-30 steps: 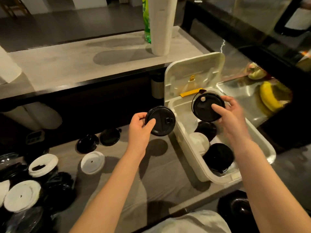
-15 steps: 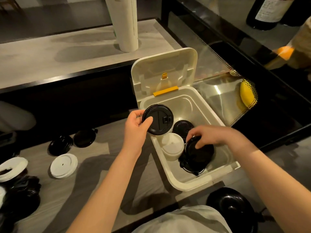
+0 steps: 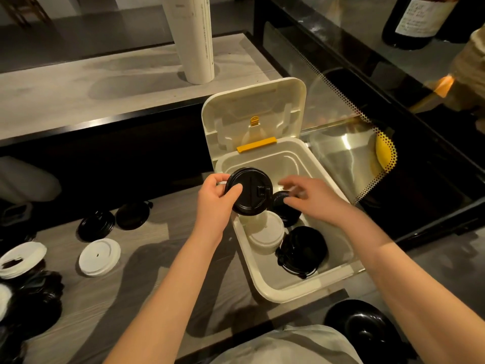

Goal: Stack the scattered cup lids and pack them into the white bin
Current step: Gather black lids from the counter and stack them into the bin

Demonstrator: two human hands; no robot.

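The left hand (image 3: 215,203) grips a black cup lid (image 3: 248,191) by its left rim, thumb on the top face and fingers curled behind. It holds the lid tilted above the far left corner of the white bin (image 3: 262,285). The right hand (image 3: 312,198) hovers over the bin just beside that lid. It is motion-blurred, its fingers loosely spread and pointing left, with nothing seen in them.

The bin sits at the right end of the grey counter (image 3: 162,271), and its hinged cover (image 3: 252,106) stands open at the far side with a yellow latch (image 3: 256,145) at the hinge edge. Inside, a white lid stack (image 3: 266,231) stands against the left wall. A black lid stack (image 3: 304,248) stands just right of it near the front, and more black lids (image 3: 284,208) lie behind, partly under the right hand.

Left of the bin on the counter, a single white lid (image 3: 99,257) lies flat, with two black lids (image 3: 95,225) (image 3: 132,215) side by side beyond it. At the counter's left edge is a white lid with a torn opening (image 3: 22,258) above a dark heap of lids (image 3: 34,298). A white tube (image 3: 194,38) stands upright on the raised shelf behind.
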